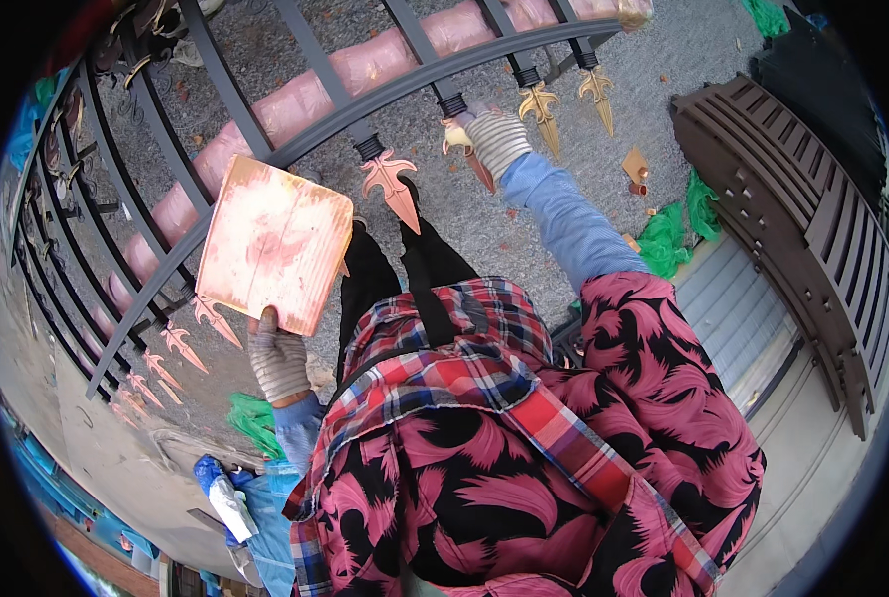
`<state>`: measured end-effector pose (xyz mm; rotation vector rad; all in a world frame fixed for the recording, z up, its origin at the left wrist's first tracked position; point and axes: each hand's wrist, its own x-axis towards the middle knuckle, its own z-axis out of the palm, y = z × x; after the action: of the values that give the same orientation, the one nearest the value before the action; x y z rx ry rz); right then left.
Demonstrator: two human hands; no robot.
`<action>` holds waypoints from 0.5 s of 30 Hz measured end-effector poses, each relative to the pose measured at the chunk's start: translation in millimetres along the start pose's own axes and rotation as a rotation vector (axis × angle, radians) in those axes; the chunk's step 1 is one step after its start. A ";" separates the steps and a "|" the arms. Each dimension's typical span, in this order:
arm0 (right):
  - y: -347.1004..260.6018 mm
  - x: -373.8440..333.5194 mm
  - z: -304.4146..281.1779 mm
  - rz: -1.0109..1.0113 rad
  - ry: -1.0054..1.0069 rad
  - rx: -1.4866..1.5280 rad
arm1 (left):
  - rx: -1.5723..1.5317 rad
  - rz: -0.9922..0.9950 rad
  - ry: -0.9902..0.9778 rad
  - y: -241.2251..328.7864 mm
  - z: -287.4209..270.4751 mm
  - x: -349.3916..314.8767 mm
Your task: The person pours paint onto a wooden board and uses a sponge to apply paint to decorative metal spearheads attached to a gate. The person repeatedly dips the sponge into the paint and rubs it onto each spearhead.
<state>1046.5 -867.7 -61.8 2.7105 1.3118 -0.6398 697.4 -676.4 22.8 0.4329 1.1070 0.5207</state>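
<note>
My left hand (277, 358), in a striped knit glove, grips the lower edge of a flat cardboard sheet (275, 244) stained pink and orange, held up in front of me. My right hand (494, 139), also gloved, reaches forward to a spear-shaped finial (456, 137) on a dark metal gate (385, 104) lying across the ground; its fingers are closed, holding a thin tool with a reddish tip (481, 171) against the finial. Neighbouring finials are copper-pink (390, 184) and gold (541, 107).
A second brown slatted gate panel (793, 219) lies to the right. Green plastic scraps (668, 239) and small pieces of card lie on the grey ground. A row of pink wrapped blocks (295, 99) runs under the gate. A blue bag with a bottle (227, 502) sits lower left.
</note>
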 end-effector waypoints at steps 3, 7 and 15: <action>15.7 -5.7 -25.4 0.157 -0.033 0.052 | -0.010 -0.003 -0.016 -0.9 -6.8 -0.8; 5.4 -13.1 -5.5 0.051 0.028 -0.002 | 0.007 -0.051 -0.010 -0.4 -7.1 7.3; 25.5 -11.2 21.7 0.249 0.248 0.293 | -0.032 -0.013 0.088 -5.0 -23.9 0.0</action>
<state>1052.5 -897.2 -80.3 3.2102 0.9568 -0.5192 676.4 -678.7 10.7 0.3775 1.1843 0.5492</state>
